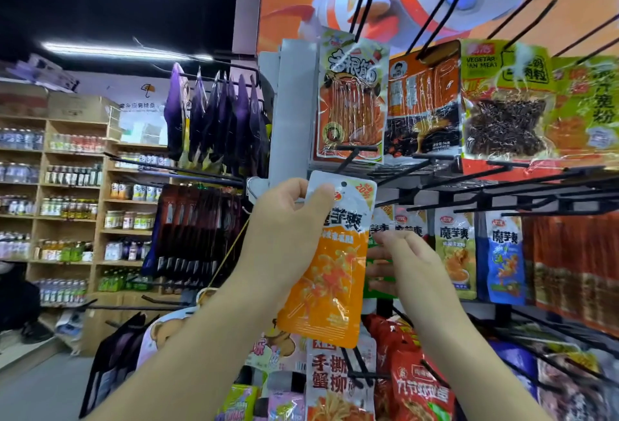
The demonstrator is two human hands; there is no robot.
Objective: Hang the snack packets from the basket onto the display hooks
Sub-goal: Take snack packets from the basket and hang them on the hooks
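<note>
At far left, wooden shelves stocked with bottles are seen, then a row of glossy purple pouches hung from a rail. A flat, shiny orange-and-white snack packet with a round punched hole is pinched at its top corner by the left hand, just below a black wire display hook. The right hand is held loosely spread beside it, holding nothing.

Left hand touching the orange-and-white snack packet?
Touching. Head view: left hand pinches the orange-and-white snack packet at its top corner, thumb over the front.
</note>
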